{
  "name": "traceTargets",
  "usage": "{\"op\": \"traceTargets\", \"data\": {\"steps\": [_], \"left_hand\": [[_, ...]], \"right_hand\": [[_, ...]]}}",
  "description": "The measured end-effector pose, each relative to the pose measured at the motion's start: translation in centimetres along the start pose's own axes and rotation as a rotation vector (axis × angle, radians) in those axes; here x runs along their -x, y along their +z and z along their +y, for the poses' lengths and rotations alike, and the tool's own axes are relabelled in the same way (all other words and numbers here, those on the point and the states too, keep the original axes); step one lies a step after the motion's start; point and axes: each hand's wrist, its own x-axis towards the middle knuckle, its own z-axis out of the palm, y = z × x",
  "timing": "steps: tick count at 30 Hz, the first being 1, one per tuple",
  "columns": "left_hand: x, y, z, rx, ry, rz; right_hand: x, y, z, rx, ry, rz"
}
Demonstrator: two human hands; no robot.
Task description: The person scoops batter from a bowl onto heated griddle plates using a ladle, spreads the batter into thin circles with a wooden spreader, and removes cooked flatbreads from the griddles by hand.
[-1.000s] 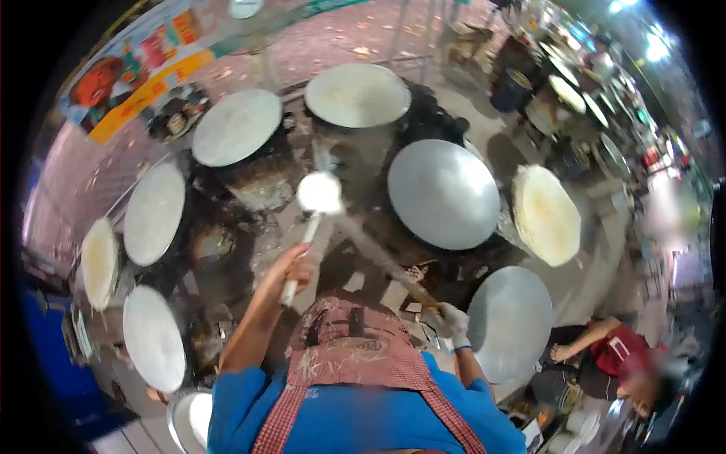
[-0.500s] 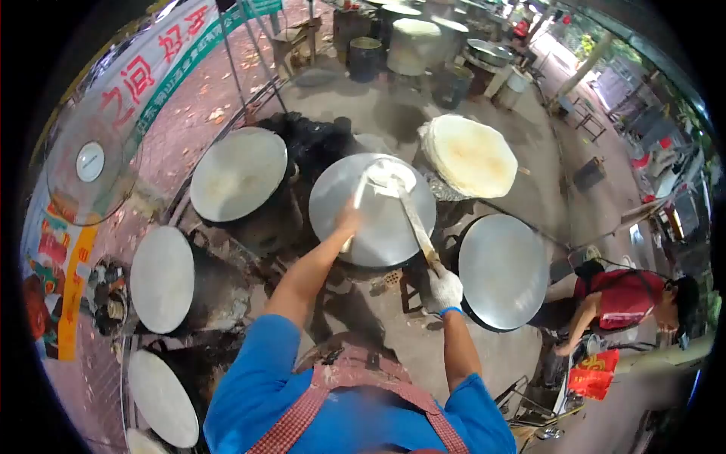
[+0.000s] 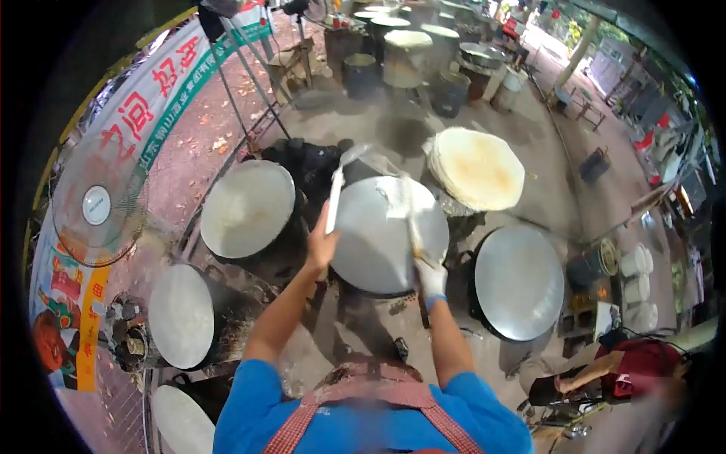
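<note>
A round grey griddle (image 3: 370, 253) lies in front of me. My left hand (image 3: 323, 247), bare, is closed around the handle of a white-handled scoop (image 3: 335, 203) at the griddle's left edge; its far end is blurred above the rear rim. My right hand (image 3: 432, 276) wears a white glove and grips a long wooden scraper (image 3: 414, 228), which reaches over the right side of the plate. White batter (image 3: 394, 198) sits near the scraper's far end. Behind and to the right rests a stack of thin round pancakes (image 3: 478, 168).
More griddles stand around me: one at the left (image 3: 248, 208), another lower left (image 3: 181, 316), one at the right (image 3: 519, 282). A fan (image 3: 97, 204) is at far left. A person in a dark red top (image 3: 643, 369) bends at lower right.
My left hand has swung the scoop left and away from the batter. My right hand has shifted slightly, with the scraper now more upright. The whole view has moved, and the person at right appears lower.
</note>
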Motion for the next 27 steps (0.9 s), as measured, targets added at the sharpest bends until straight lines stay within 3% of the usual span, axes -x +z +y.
{"op": "traceTargets", "data": {"steps": [1, 2, 4, 6, 8, 9, 10, 13, 14, 15, 16, 17, 18, 20, 22, 23, 24, 26, 27], "left_hand": [[1.8, -1.3, -0.8, 0.015, -0.037, -0.07], [4.8, -2.9, -0.5, -0.087, -0.077, -0.115], [11.5, -5.8, -3.6, -0.011, -0.316, -0.161], [16.8, -7.9, -4.8, -0.106, -0.373, -0.15], [20.1, -9.2, -4.4, -0.27, -0.338, -0.119], [20.7, -9.5, -4.2, -0.258, -0.338, -0.115], [21.1, -9.5, -4.1, -0.244, -0.338, -0.102], [21.7, -9.8, -2.2, -0.181, -0.498, -0.113], [21.2, -10.2, -1.7, -0.159, -0.563, -0.121], [21.7, -10.7, -4.9, -0.319, -0.263, -0.132], [21.5, -10.6, -4.1, -0.335, -0.345, -0.147], [22.0, -10.5, -4.8, -0.322, -0.339, -0.129], [21.7, -10.1, -4.3, -0.328, -0.374, -0.125], [21.2, -9.2, -1.8, -0.355, -0.491, -0.122], [22.1, -8.5, -2.6, -0.29, -0.516, -0.076], [22.3, -8.4, -0.7, -0.272, -0.566, -0.065], [22.2, -8.3, 1.0, -0.269, -0.592, -0.047], [22.3, -7.8, 3.1, -0.221, -0.657, -0.014], [22.6, -7.3, 3.4, -0.176, -0.696, 0.001]], "right_hand": [[-1.5, 1.7, 1.3, 0.2, -0.166, -0.04], [-0.9, 1.0, -2.6, 0.559, -0.144, -0.05], [1.1, -2.6, -8.9, 0.569, -0.107, -0.104], [2.2, -5.1, -9.5, -0.147, 0.188, -0.139], [1.9, -2.5, -1.2, -0.105, 0.187, 0.036], [2.9, 0.5, 0.1, -0.016, 0.085, 0.057], [4.5, 3.0, -1.5, 0.004, -0.001, 0.011], [4.1, -0.3, -4.4, 0.223, 0.02, -0.208], [3.4, -2.7, -3.7, -0.042, 0.103, -0.204], [2.2, -3.9, -2.5, -0.25, 0.117, -0.134], [1.5, -4.6, -1.6, -0.454, 0.129, -0.067], [2.6, -4.6, -3.7, -0.164, 0.307, -0.061], [1.8, -2.6, -1.3, 0.02, 0.21, -0.129], [4.8, 0.7, -6.8, -0.063, 0.419, -0.215], [2.2, -0.4, -3.8, -0.127, 0.113, -0.366], [0.7, -2.9, -3.5, -0.067, 0.197, -0.388], [0.6, -5.8, -7.3, -0.097, 0.346, -0.392], [-3.1, -6.5, -3.8, -0.567, 0.358, -0.161], [-3.6, -5.1, -3.7, -0.445, 0.4, -0.25]]}}
